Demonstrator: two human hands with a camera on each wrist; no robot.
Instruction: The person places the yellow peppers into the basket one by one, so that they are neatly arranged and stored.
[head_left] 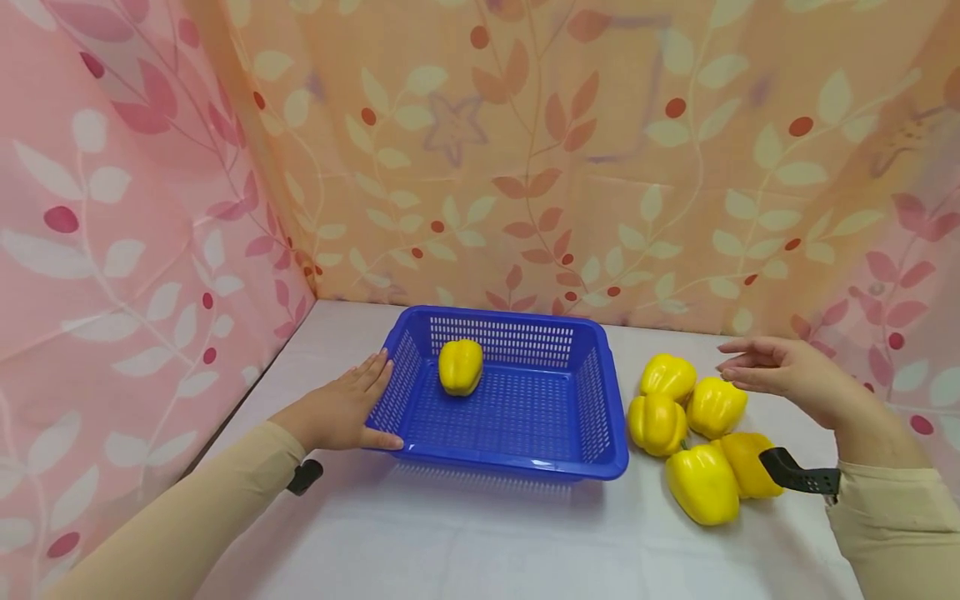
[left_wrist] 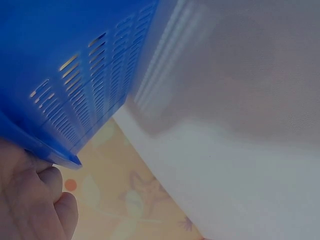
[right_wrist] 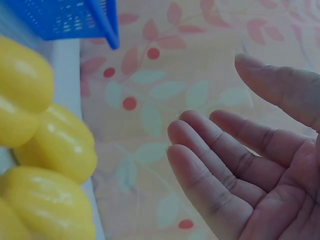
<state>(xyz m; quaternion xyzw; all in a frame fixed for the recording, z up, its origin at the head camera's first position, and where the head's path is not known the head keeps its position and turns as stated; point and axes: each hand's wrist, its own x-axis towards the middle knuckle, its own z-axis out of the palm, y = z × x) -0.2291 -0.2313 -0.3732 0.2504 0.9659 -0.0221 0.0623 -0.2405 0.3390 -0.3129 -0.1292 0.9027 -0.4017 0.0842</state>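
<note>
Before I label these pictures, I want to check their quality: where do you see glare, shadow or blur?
Head: bright and mostly sharp, with glare spots on the yellow peppers and a highlight on the front rim of the blue basket. Left wrist: dim, a broad soft-edged shadow across the white table. Right wrist: muted; creases show clearly on the fingers, while the peppers look softer.

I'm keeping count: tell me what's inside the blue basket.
One yellow bell pepper sits inside the blue basket, toward its back left. Anything directly beneath it or tight behind the near rim is hidden.
</note>
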